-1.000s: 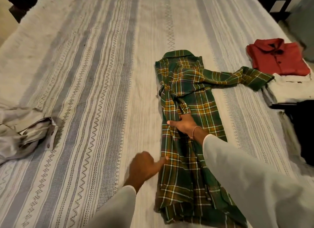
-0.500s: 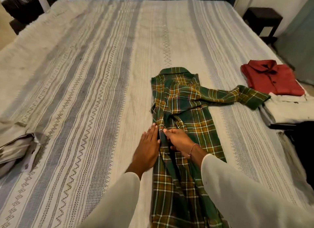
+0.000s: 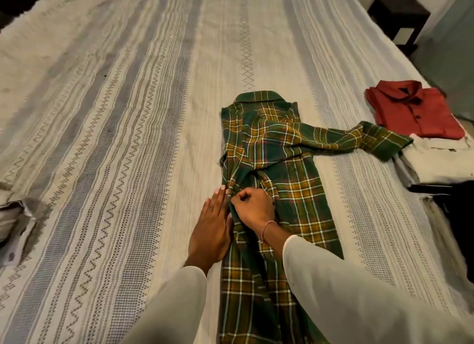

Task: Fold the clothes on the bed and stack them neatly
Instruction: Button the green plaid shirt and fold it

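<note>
Plaid shirt [image 3: 277, 179] lies mid-bed [image 3: 128, 138], nearer the right edge. Left hand [image 3: 211, 230] flat, fingers straight, against its left fold. Right hand [image 3: 252, 206] curled, pinching the fabric there. Risk: the loose sleeve [image 3: 359, 138] sprawls toward the folded stack [image 3: 415, 110]; a tug could skew the fold.

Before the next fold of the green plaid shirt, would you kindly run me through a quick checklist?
1. Right hand has a grip on the plaid shirt fabric: ok.
2. Left hand flat along the shirt's left edge: ok.
3. Right sleeve folded in: not ok, it lies outstretched.
4. Sleeve clear of the white folded garment: cannot tell.
5. Red shirt folded on the stack: ok.
</note>
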